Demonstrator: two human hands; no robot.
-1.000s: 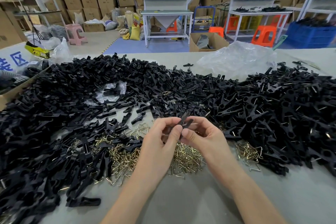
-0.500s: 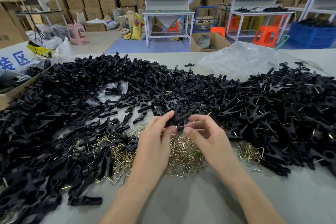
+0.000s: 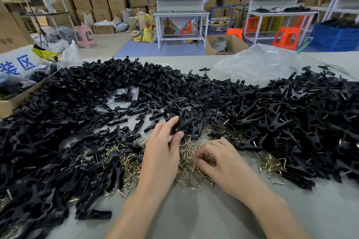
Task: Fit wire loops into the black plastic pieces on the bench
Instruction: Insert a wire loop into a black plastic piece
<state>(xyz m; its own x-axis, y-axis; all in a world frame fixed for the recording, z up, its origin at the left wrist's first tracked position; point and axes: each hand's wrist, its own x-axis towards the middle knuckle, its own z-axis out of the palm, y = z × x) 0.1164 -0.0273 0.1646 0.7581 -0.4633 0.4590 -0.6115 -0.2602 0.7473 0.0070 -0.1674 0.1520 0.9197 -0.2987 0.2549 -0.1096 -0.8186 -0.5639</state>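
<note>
We see the left hand [image 3: 161, 153] raised a little over the middle of the bench [image 3: 194, 215]. Its thumb and curled fingers grip a small bunch of black plastic pieces [image 3: 184, 122] at the near edge of the big heap. The right hand [image 3: 225, 161] lies just to the right and nearer, palm down. Its fingertips are bent into the pile of brass-coloured wire loops [image 3: 187, 153] spread between the two hands. We cannot tell whether it has a loop pinched or only touches the pile.

A second, smaller pile of loops [image 3: 271, 165] sits to the right, against the near edge of the right-hand heap [image 3: 291, 118]. Many black pieces there show bits of wire sticking out. The left-hand heap [image 3: 58, 122] runs from the near left corner to the far side, with more loops mixed in along its near right edge. One black piece [image 3: 95, 214] lies alone on the bare bench, near left of the arms.

At the far right a crumpled clear plastic bag [image 3: 256, 64] rests on the bench. A cardboard box [image 3: 11, 103] touches the heap at the left edge.
</note>
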